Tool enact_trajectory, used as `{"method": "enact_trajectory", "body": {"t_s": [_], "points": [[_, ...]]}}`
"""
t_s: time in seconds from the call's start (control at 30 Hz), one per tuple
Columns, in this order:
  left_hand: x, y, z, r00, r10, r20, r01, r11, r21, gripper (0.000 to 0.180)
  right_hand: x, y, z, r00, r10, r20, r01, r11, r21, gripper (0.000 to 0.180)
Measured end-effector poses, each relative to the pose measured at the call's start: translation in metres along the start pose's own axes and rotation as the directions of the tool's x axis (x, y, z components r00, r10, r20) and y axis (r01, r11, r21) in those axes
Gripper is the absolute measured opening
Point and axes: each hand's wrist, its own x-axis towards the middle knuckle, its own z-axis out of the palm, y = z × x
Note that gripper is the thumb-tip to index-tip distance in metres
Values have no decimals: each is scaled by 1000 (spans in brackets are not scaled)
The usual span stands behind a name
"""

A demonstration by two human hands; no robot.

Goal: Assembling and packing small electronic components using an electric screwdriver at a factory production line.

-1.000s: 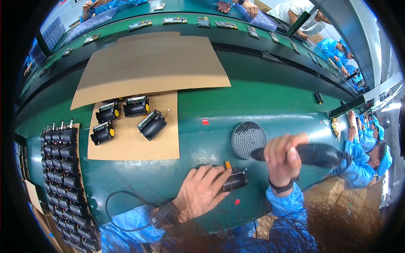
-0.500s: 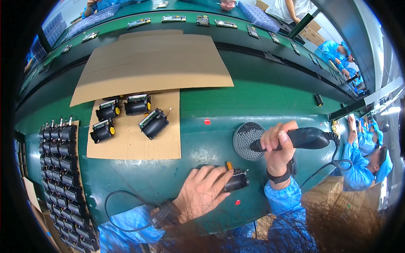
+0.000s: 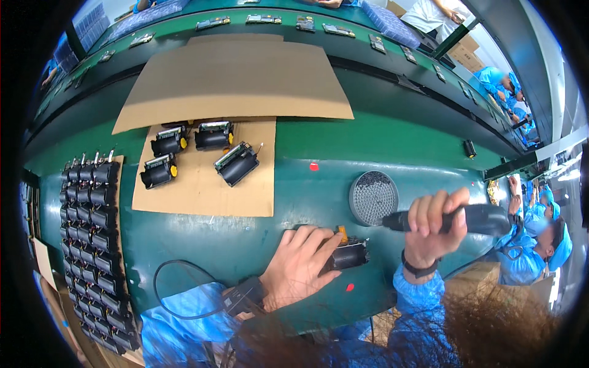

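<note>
The small black boxy plastic module with an orange tab (image 3: pixel 348 253) lies on the green work table (image 3: pixel 307 190) near its front edge, pinned under the left hand (image 3: pixel 299 268), whose fingers lie spread over its left part and press it down. Just to the right, the right hand (image 3: pixel 432 226) is closed in a fist round the black handheld power screwdriver (image 3: pixel 457 219), which is held level with its tip pointing left toward the round grey perforated dish (image 3: pixel 373 197). A thin black cable (image 3: pixel 178 288) loops on the table beside the left blue sleeve. Along the left edge stand rows of black modules in a tray (image 3: pixel 95 245). Farther back, four similar black modules with yellow wheels (image 3: pixel 199 153) rest on a brown cardboard sheet (image 3: pixel 208 190), and behind that lies a larger cardboard sheet (image 3: pixel 239 76). Beyond, flat parts sit along a green conveyor line (image 3: pixel 276 21), with other people in blue at far right.
</note>
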Motion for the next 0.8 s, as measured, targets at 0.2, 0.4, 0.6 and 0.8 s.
{"method": "enact_trajectory", "body": {"t_s": [0.2, 0.4, 0.6, 0.8], "points": [[1, -2, -1, 1000, -21, 3, 21, 999, -45, 65, -32, -5, 36, 981, 109, 158, -122, 989, 77, 30], [-1, -2, -1, 1000, -24, -7, 23, 998, -54, 65, -36, 7, 33, 945, 98, 313, -122, 991, 56, 27], [-1, -2, 0, 1000, -19, -13, 19, 999, -47, 64, -36, 13, 32, 923, 79, 377, -100, 994, 37, 25], [0, -2, -1, 1000, -15, -6, 14, 999, -48, 64, -35, 12, 33, 906, 78, 415, -96, 995, 22, 24]]}}
